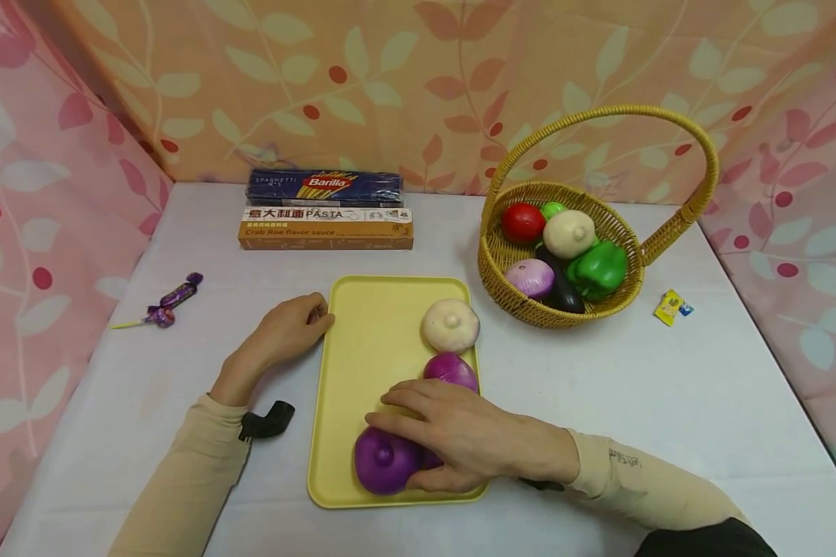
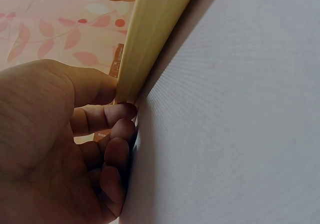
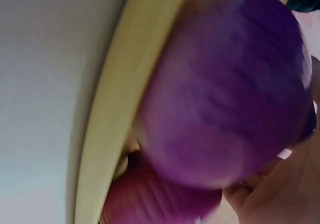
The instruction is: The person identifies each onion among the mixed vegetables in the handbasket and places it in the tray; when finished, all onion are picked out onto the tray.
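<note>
A yellow tray (image 1: 362, 340) lies on the white table. At its near end sits a large purple onion (image 1: 379, 470), and my right hand (image 1: 395, 452) grips it, fingers over the top and thumb on the near side. The right wrist view is filled by this purple onion (image 3: 225, 99) above the tray rim (image 3: 110, 109). A red onion (image 1: 453, 369) and a white onion (image 1: 450, 325) sit further back on the tray. My left hand (image 1: 316, 313) holds the tray's left edge; in the left wrist view thumb and fingertips (image 2: 122, 112) pinch the rim (image 2: 150, 39).
A wicker basket (image 1: 560, 316) with a tall handle stands at the right, holding a tomato (image 1: 522, 222), a green pepper (image 1: 597, 269) and several other vegetables. Two pasta boxes (image 1: 325, 228) lie at the back. A purple candy (image 1: 174, 298) lies left, a yellow wrapper (image 1: 671, 306) right.
</note>
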Demonstrator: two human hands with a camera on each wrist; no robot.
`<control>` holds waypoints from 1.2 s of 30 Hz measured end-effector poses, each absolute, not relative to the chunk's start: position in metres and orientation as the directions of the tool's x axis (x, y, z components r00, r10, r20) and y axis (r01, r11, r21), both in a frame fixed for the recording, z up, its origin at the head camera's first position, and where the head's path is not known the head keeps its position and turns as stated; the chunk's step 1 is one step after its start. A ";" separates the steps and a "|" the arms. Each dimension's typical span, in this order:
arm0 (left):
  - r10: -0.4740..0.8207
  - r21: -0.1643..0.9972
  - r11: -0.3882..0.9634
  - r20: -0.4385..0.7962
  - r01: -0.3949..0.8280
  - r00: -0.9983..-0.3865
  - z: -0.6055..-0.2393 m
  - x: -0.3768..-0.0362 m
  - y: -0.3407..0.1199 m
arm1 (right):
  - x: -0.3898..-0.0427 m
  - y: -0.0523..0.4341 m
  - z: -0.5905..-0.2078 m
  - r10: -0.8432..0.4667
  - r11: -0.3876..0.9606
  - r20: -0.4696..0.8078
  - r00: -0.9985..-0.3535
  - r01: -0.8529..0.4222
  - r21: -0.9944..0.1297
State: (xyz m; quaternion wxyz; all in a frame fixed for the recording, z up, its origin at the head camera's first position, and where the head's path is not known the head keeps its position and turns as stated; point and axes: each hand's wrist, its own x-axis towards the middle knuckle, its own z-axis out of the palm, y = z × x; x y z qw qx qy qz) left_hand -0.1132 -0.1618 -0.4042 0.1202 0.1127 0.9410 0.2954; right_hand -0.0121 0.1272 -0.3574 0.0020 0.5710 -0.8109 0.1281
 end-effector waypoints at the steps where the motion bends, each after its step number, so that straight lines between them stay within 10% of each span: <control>1: 0.283 0.584 0.799 -0.161 0.140 -0.945 -0.404 -0.113 -0.162 | -0.015 0.129 -0.355 -0.919 0.317 0.172 -0.353 -0.926 -0.207; 9: 0.281 0.593 0.795 -0.171 0.129 -0.944 -0.402 -0.113 -0.162 | -0.080 0.175 -0.327 -0.634 0.585 0.399 -0.662 -0.749 -0.311; 16: 0.286 0.603 0.787 -0.172 0.129 -0.943 -0.403 -0.111 -0.160 | -0.131 0.238 -0.323 -0.284 0.854 0.141 -0.948 -0.317 -0.413; 23: 0.282 0.592 0.794 -0.161 0.136 -0.946 -0.403 -0.111 -0.161 | -0.143 0.256 -0.336 -0.274 0.915 -0.066 -0.960 -0.239 -0.324; 36: 0.286 0.603 0.784 -0.147 0.143 -0.947 -0.402 -0.111 -0.162 | -0.148 0.258 -0.332 -0.243 0.887 0.025 -0.970 -0.233 -0.400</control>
